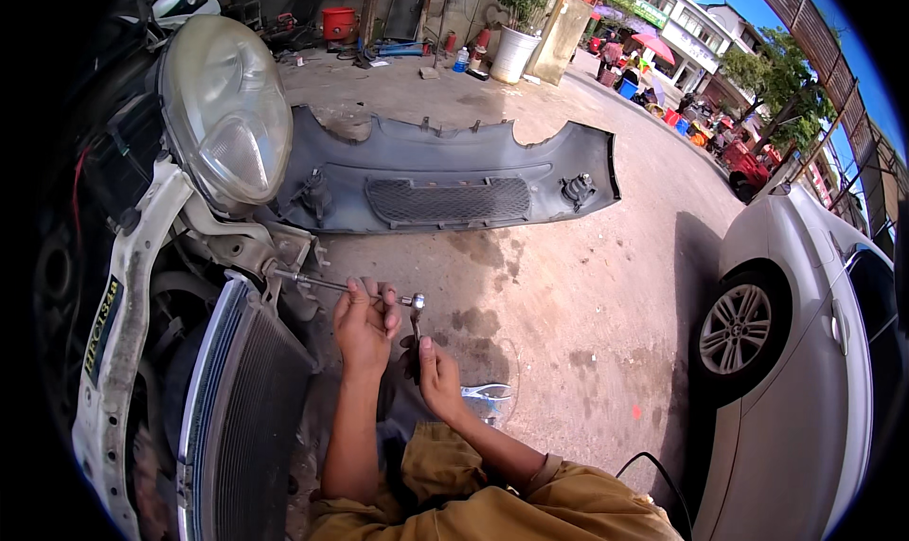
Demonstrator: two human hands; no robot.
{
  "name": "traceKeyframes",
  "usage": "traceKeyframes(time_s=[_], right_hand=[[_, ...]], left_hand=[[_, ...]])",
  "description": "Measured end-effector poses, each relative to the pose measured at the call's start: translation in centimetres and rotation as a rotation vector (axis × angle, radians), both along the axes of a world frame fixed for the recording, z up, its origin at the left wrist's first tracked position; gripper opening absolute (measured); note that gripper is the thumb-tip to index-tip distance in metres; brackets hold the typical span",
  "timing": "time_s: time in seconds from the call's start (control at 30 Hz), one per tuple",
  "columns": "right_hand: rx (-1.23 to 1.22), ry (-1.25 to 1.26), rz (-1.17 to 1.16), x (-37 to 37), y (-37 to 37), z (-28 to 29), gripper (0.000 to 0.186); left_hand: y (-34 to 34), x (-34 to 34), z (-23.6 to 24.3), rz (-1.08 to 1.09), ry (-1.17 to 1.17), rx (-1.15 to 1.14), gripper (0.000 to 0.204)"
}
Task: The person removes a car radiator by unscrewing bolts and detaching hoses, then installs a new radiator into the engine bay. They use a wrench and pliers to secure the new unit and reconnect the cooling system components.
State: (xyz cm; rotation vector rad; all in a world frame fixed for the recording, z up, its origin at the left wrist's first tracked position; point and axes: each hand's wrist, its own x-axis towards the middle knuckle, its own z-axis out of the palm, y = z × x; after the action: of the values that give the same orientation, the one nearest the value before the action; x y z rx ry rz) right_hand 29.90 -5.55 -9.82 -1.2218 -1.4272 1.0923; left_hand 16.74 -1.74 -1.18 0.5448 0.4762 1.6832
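My left hand (366, 328) is closed around a long socket extension bar (320, 283), which runs left to the metal bracket (235, 248) below the headlight (232, 106). The bar's far end meets the bracket; whether a bolt sits there I cannot make out. On the bar's near end is a ratchet wrench (417, 316), its handle pointing down. My right hand (437, 378) grips that handle. Below the bracket stands the finned radiator (256, 399), beside the pale front frame bar (131, 276) of the opened car front.
A detached dark bumper (454, 148) lies on the concrete ahead. Pliers (487, 390) are just beyond my right wrist. A silver car (805, 285) stands at the right. Farther back are a white plant pot (514, 53), a red bucket (338, 23) and people under a parasol (653, 47).
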Motion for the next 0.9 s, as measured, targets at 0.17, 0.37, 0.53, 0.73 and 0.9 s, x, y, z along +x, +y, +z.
traceKeyframes(time_s=[0.17, 0.37, 0.53, 0.73, 0.9], right_hand=[[0.370, -0.201, 0.042, 0.3, -4.0, 10.6, 0.038], [0.273, -0.075, -0.113, 2.1, 8.5, 14.3, 0.038], [0.131, 0.136, 0.044, 1.3, 10.9, 3.9, 0.028], [0.347, 0.213, -0.058, -2.3, -5.8, 5.4, 0.035], [0.252, 0.092, -0.041, 0.0, 1.3, 16.0, 0.035]], left_hand=[[0.2, -0.3, -1.0, 0.109, 0.057, -0.030, 0.038], [-1.3, -1.0, -0.1, 0.010, -0.005, -0.087, 0.037], [-0.3, -0.4, -0.1, 0.002, -0.045, -0.059, 0.037], [0.2, -0.8, -0.3, 0.131, 0.052, -0.150, 0.038], [-1.1, -2.1, -0.8, 0.129, 0.071, -0.123, 0.037]])
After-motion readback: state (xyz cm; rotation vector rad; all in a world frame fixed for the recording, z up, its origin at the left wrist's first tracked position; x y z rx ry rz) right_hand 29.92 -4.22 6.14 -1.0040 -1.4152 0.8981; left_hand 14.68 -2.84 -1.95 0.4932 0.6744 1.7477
